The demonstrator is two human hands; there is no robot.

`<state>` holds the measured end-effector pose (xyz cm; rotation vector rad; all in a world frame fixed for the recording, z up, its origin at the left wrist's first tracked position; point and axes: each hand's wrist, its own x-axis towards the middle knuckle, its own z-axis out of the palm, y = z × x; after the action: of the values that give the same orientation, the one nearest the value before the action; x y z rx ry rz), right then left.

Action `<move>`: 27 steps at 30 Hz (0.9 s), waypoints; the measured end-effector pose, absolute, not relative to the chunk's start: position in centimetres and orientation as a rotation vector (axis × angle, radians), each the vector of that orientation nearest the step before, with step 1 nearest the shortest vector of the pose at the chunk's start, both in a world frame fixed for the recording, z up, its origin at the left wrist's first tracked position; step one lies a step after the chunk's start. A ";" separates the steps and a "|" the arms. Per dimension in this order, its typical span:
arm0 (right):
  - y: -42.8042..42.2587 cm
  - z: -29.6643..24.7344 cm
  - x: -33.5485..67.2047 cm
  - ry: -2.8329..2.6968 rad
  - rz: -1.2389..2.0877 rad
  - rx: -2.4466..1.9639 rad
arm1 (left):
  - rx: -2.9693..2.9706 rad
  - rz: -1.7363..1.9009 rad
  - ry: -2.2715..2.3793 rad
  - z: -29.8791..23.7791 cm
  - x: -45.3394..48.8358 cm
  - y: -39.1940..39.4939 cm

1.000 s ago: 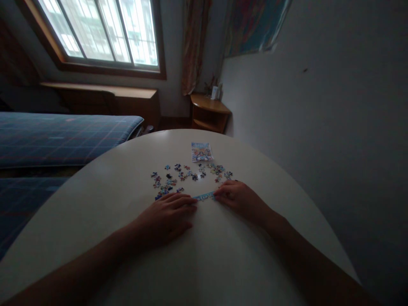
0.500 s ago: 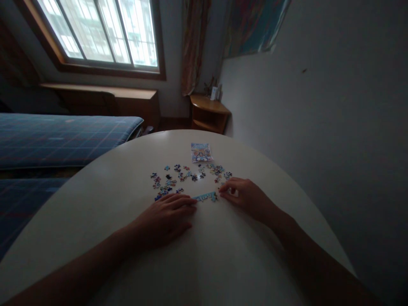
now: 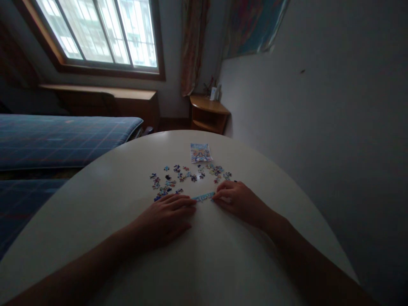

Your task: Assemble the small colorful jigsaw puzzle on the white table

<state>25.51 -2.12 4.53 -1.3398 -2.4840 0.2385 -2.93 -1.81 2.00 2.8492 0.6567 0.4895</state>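
A short joined strip of light-blue jigsaw puzzle pieces [image 3: 204, 197] lies on the white round table [image 3: 204, 255] between my hands. My left hand [image 3: 168, 214] rests flat with its fingers stretched out, the fingertips at the strip's left end. My right hand [image 3: 237, 202] is closed in a pinch at the strip's right end, on a puzzle piece that the fingers mostly cover. Loose puzzle pieces [image 3: 170, 183] are scattered beyond my hands, some right by my left fingers.
A small printed picture packet [image 3: 201, 153] lies behind the loose pieces. More pieces [image 3: 218, 170] are spread near my right hand. Past the table stand a plaid mattress [image 3: 70, 140] at left and a wooden corner shelf [image 3: 208, 106]; a wall [image 3: 318, 127] runs along the right.
My right hand has moved a little left, and its fingertips now meet the strip's right end and cover it. My left hand stays in place.
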 end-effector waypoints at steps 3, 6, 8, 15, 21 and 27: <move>-2.0 5.1 26.2 -2.471 0.313 -1.337 | 2.840 0.503 0.661 1.9 -2.9 -1.8; -2.0 6.2 27.6 -2.360 0.387 -1.484 | 2.842 0.532 0.664 1.8 -3.0 -1.8; -2.1 7.0 28.8 -2.284 0.491 -1.672 | 2.853 0.565 0.670 1.8 -3.0 -1.7; -2.3 7.2 30.8 -2.216 0.965 -1.818 | 2.847 0.688 0.714 2.1 -2.8 -1.6; -1.8 6.5 30.1 -2.246 0.696 -1.791 | 2.853 0.727 0.790 2.2 -2.8 -1.7; -1.9 6.3 29.4 -2.324 0.436 -1.674 | 2.882 0.814 0.940 2.0 -3.0 -1.5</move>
<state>29.36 -1.91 6.28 -1.6736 -2.3239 0.4357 -3.05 -1.48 2.00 2.8824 0.9401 0.8141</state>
